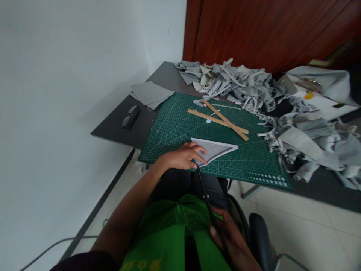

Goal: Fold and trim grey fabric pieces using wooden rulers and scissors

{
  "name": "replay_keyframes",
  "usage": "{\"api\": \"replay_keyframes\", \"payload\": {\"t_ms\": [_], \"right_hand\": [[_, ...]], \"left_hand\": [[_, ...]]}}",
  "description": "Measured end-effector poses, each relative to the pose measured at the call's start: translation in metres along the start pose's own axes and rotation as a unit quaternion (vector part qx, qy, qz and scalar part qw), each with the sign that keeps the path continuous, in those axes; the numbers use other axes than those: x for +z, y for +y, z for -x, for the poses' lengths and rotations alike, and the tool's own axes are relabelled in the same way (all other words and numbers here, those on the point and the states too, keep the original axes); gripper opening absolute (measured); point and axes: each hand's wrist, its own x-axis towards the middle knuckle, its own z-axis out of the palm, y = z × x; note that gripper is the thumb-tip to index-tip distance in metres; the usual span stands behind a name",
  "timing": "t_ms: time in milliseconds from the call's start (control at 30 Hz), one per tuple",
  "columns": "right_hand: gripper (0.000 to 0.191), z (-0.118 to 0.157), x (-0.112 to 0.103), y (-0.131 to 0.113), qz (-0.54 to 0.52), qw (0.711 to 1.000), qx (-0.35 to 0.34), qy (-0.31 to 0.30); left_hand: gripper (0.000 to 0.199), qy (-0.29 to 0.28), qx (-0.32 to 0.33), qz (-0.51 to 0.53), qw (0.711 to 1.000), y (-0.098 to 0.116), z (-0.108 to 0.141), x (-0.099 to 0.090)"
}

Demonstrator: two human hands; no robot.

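A grey fabric piece (213, 147) with pale edging lies near the front of the green cutting mat (172, 128). My left hand (186, 155) rests on its left end, fingers apart and pressing it to the mat. My right hand (229, 233) is low in front of my green apron (158, 241), closed around the handles of long black scissors (203, 184). Their blades point up and away, with the tips at the fabric's near left corner, by my left thumb. Whether the tips touch the cloth I cannot tell.
Two crossed wooden rulers (217, 119) lie on the mat beyond the fabric. Grey fabric scraps (234, 81) heap along the back and right. Glasses (131, 116) and flat grey sheets (150, 93) lie at left. A white box (318, 99) stands back right. A chair armrest (261, 241) is beside me.
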Motion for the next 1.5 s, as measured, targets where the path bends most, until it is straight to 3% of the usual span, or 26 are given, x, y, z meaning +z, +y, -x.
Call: {"api": "replay_keyframes", "payload": {"t_ms": [1500], "right_hand": [[0.053, -0.007, 0.004, 0.007, -0.024, 0.999, -0.018, -0.012]], "left_hand": [[0.041, 0.004, -0.002, 0.011, 1.0, -0.003, 0.0, 0.002]]}}
